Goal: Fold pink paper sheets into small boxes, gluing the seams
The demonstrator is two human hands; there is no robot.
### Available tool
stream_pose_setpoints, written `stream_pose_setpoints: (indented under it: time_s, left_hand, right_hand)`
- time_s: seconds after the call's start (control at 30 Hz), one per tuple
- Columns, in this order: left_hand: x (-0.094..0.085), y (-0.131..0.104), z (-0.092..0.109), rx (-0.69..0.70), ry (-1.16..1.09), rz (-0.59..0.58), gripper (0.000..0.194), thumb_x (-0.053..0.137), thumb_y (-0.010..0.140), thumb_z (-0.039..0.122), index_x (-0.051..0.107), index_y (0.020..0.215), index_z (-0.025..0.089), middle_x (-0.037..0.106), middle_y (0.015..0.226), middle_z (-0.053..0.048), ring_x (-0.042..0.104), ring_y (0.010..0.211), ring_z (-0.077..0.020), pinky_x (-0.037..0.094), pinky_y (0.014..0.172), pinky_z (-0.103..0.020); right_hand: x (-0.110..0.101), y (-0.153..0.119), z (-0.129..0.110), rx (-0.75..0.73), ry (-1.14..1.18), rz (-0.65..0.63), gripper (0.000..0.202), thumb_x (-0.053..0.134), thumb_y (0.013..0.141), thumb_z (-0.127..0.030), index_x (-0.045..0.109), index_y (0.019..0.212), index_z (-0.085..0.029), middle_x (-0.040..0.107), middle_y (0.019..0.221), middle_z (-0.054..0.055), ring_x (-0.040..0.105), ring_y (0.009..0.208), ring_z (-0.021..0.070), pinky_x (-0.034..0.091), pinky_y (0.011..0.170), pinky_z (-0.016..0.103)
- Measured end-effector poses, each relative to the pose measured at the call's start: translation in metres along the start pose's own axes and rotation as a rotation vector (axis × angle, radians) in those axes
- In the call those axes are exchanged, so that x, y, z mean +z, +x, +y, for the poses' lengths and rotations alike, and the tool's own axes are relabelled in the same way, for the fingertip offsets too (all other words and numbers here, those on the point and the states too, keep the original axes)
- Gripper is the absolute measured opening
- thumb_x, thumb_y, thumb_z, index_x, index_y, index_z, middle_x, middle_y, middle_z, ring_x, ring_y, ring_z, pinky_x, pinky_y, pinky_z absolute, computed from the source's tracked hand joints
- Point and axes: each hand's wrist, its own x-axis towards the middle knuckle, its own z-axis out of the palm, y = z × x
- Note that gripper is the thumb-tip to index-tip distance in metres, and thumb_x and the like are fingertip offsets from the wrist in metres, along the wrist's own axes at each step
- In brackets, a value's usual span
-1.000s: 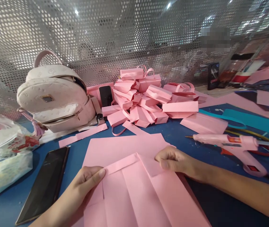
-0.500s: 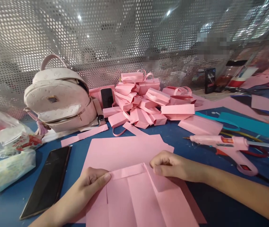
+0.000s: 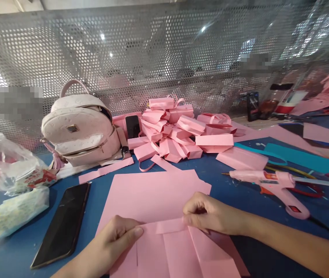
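The folded paper [image 3: 178, 251] lies at the near middle of the table [image 3: 97, 197], over a flat pink sheet [image 3: 152, 193]; its near end is cut off by the bottom edge, so its full shape cannot be told. The left hand [image 3: 119, 237] grips its far left corner, thumb on top, the other fingertips hidden. The right hand [image 3: 210, 216] pinches its far edge towards the right, thumb by a folded strip; its curled fingers partly hide one another and the paper there. Both forearms run out of view.

To the left lies a phone [image 3: 61, 227], its screen dark. Beyond it stands a backpack [image 3: 77, 129], and a plastic bag [image 3: 5, 162] is cut off at the left edge; the contents of the patterned pack [image 3: 14, 210] near it are unclear. At the far middle, paper boxes [image 3: 170, 131] overlap in a heap, too tangled to count, beside a smaller phone [image 3: 132, 126]. On the right lies a glue gun [image 3: 284, 185], its glue stick cut off at the right edge. The jar [image 3: 278, 96] at far right is hard to make out, as are the shapes behind the perforated panel [image 3: 141, 38].
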Motion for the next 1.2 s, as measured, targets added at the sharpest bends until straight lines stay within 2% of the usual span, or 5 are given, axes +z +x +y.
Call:
stream_pose_setpoints:
  time_s: [0.3,0.43,0.67,0.87,1.2]
  left_hand:
    - [-0.001,0.000,0.004,0.079,-0.043,-0.037,0.053,0.043,0.095,0.060,0.045,0.064,0.017,0.035,0.063,0.003,0.033,0.057,-0.0089,0.027,0.053,-0.022]
    - [-0.001,0.001,0.008,0.100,-0.073,-0.039,0.054,0.045,0.095,0.059,0.052,0.065,0.015,0.040,0.065,0.001,0.036,0.060,-0.0100,0.033,0.057,-0.022]
    - [0.001,0.004,0.009,0.069,-0.186,-0.010,0.056,0.053,0.089,0.063,0.068,0.067,0.013,0.052,0.066,-0.003,0.044,0.062,-0.0138,0.039,0.060,-0.024]
    - [0.002,0.005,0.011,0.049,-0.202,0.004,0.057,0.054,0.086,0.066,0.069,0.068,0.014,0.051,0.064,-0.002,0.044,0.061,-0.0140,0.039,0.059,-0.024]
    - [0.000,0.003,0.005,0.031,-0.222,0.036,0.056,0.058,0.084,0.065,0.056,0.059,0.015,0.043,0.057,0.002,0.035,0.053,-0.0099,0.029,0.050,-0.023]
  right_hand:
    - [0.004,0.000,-0.002,0.061,-0.026,-0.001,0.054,0.060,0.089,-0.049,0.038,0.051,-0.017,0.036,0.047,-0.006,0.031,0.043,0.0050,0.021,0.043,0.023]
    - [0.007,-0.001,-0.004,0.022,-0.088,0.009,0.052,0.054,0.093,-0.044,0.026,0.056,-0.019,0.020,0.055,-0.008,0.020,0.052,0.0065,0.016,0.047,0.025]
    - [0.013,-0.006,-0.010,-0.079,-0.134,-0.001,0.052,0.052,0.093,-0.040,0.021,0.056,-0.019,0.017,0.055,-0.007,0.019,0.051,0.0070,0.016,0.047,0.027]
    - [0.014,-0.003,-0.007,-0.012,-0.050,0.029,0.055,0.059,0.091,-0.050,0.028,0.058,-0.018,0.021,0.057,-0.007,0.021,0.054,0.0077,0.016,0.049,0.026]
    - [0.019,-0.001,-0.009,-0.026,-0.026,0.060,0.062,0.056,0.092,-0.057,0.021,0.057,-0.019,0.015,0.058,-0.007,0.016,0.053,0.0072,0.013,0.048,0.027]
